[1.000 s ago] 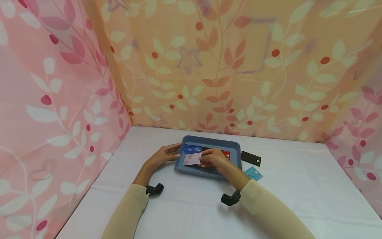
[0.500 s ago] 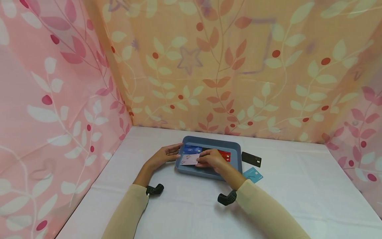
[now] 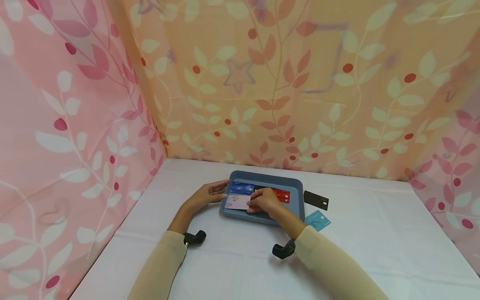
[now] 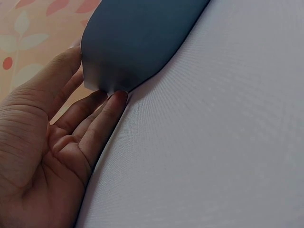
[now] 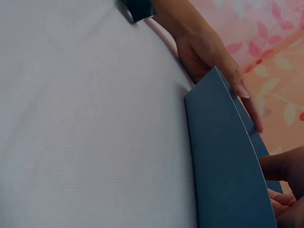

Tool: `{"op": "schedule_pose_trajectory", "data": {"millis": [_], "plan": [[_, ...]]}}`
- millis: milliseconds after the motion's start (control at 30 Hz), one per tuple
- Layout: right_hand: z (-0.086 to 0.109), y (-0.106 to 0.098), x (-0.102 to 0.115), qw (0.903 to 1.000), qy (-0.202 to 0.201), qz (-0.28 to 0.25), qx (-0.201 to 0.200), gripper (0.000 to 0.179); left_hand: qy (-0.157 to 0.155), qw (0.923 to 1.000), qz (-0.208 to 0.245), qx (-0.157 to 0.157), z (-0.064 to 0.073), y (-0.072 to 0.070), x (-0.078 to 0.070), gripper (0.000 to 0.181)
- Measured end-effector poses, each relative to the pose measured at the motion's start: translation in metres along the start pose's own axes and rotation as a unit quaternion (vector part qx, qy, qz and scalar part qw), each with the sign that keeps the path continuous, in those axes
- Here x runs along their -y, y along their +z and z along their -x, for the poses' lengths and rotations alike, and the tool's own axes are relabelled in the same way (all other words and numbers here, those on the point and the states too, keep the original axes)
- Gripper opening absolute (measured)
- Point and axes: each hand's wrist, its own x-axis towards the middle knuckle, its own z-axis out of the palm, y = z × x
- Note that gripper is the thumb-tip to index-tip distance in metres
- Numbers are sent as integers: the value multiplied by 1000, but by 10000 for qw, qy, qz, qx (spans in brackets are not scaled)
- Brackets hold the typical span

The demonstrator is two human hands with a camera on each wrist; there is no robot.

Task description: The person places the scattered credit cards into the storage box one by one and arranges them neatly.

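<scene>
The right hand point(image 3: 264, 201) held the pale pink, flower-printed plastic card point(image 3: 237, 202) by its right edge, thumb and fingertips close together. The card was in the near left part of the shallow blue-grey tray with rounded corners point(image 3: 258, 221), its far edge right up against the glossy blue card point(image 3: 241, 188); whether the two overlapped, I couldn't tell. That worried me most: a push away from the person might have slid pink over blue, or knocked blue askew. An uneven release could have left the pink card crooked.

The left hand point(image 3: 207, 195) rested at the tray's left end, fingers loosely extended against the wall. Had that touch slackened, a nudge might have shifted the tray, perhaps into the matt black card point(image 3: 316, 200) or light-blue card point(image 3: 318, 220) beside it. The right palm hung near the bright red card point(image 3: 283, 195), and could have brushed it.
</scene>
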Motion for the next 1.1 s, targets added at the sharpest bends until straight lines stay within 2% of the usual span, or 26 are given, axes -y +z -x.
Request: {"op": "schedule_pose_trajectory", "data": {"millis": [333,600,1100], "plan": [[1,1,-1,9991,-178,367,-59,27,59,9999,-14,81,1,1,-1,66],[3,2,0,9975,-287,625,-157,29,-36,10000,-58,-24,-1,1,-1,65],[4,8,0,9920,-626,1064,-250,27,-29,9999,-98,-11,0,-1,2,63]]}}
